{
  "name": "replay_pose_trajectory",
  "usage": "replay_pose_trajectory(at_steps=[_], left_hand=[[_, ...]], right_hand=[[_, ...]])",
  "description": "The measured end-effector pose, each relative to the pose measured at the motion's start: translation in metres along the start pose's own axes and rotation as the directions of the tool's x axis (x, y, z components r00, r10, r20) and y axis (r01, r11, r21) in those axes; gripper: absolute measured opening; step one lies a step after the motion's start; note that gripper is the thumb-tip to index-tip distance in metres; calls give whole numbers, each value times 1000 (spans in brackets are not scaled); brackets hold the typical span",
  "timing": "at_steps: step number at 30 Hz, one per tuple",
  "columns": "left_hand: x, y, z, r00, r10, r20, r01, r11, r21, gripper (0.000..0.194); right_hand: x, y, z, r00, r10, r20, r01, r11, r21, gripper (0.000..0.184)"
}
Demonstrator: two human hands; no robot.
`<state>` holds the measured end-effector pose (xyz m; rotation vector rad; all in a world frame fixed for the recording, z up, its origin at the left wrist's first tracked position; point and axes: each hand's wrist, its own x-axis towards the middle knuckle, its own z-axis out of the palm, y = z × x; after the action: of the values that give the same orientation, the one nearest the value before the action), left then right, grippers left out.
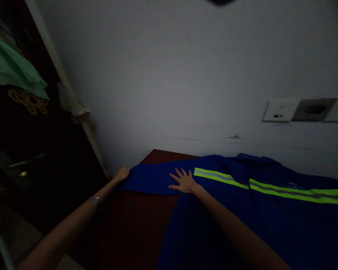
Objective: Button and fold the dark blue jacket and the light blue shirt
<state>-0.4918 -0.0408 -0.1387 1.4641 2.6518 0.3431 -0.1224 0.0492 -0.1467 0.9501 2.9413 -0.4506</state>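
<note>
At the far end of a blue sleeve [154, 178], the left hand [122, 173] has its fingers clamped on the cuff edge. To the right of those fingers, the right hand [184, 183] presses palm down on the sleeve, its fingers spread apart. Just beyond the right fingertips starts a yellow-green reflective band [221, 177]; the rest of the blue garment [259, 217] spreads rightward from them. Below the left fingers shows the bare dark-red desk [141, 221]; a bracelet [95, 199] sits behind them, and a door handle [26, 161] lies well apart to their left.
</note>
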Motion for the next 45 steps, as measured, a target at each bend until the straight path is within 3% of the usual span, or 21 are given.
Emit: replay_pose_trajectory(at_steps=[3,6,7,9,12,14,16,19,22,24,25,26,28,29,30,33,35,37,41,43,45], left_hand=[[0,32,6,976,216,-36,-214,975,62,59],[-7,60,21,875,484,-20,-477,868,138,60],[-9,65,27,852,524,9,-519,842,144,60],[-12,67,38,846,528,81,-534,833,145,62],[-8,52,45,901,417,119,-432,885,174,66],[-3,36,41,963,249,105,-266,941,211,67],[0,21,32,996,24,86,-44,969,243,66],[1,12,17,972,-229,46,207,936,284,65],[-9,31,11,963,-264,-49,266,913,310,67],[-22,59,12,993,-59,-106,91,940,329,68],[-30,77,14,990,123,-75,-91,937,336,67],[-38,95,18,949,315,-18,-293,901,320,64],[-52,129,26,779,612,140,-627,747,222,58],[-57,144,31,718,672,183,-696,698,166,55],[-59,156,36,694,688,213,-717,687,116,55],[-54,171,48,727,630,274,-663,748,38,55],[-43,168,53,766,585,267,-617,785,50,52],[-30,157,54,832,514,207,-539,837,90,52],[-14,143,50,951,283,125,-306,923,233,55],[-17,149,45,985,164,43,-170,936,309,62],[-30,168,41,982,186,-45,-161,928,335,65]], right_hand=[[0,0,1,1000,5,-7,-6,1000,-10,80],[1,2,3,1000,-5,-20,5,1000,-11,79],[2,2,4,1000,-8,-27,8,1000,-10,79],[3,3,6,999,-12,-42,12,1000,-7,80],[4,5,8,998,-19,-56,19,1000,-6,81],[4,6,8,998,-26,-61,26,1000,-6,81],[5,6,8,998,-30,-62,29,1000,-5,82],[4,6,8,998,-32,-53,32,999,0,82],[2,4,7,996,-26,-80,27,1000,7,82],[0,2,5,991,-17,-135,20,1000,16,82],[-2,1,5,985,-9,-174,12,1000,17,80],[-4,-1,4,977,4,-215,-1,1000,15,76],[-11,-7,3,960,43,-277,-42,999,11,66],[-16,-11,4,955,61,-289,-60,998,11,61],[-23,-16,5,956,69,-287,-68,998,13,58],[-52,-37,12,974,8,-228,-3,1000,22,57],[-81,-56,19,979,-68,-194,77,996,40,60],[-115,-77,25,974,-140,-176,156,984,84,61],[-180,-108,20,895,-424,-139,441,889,123,61],[-203,-107,10,882,-446,-154,464,879,108,62],[-217,-92,0,917,-355,-180,373,925,77,62]])
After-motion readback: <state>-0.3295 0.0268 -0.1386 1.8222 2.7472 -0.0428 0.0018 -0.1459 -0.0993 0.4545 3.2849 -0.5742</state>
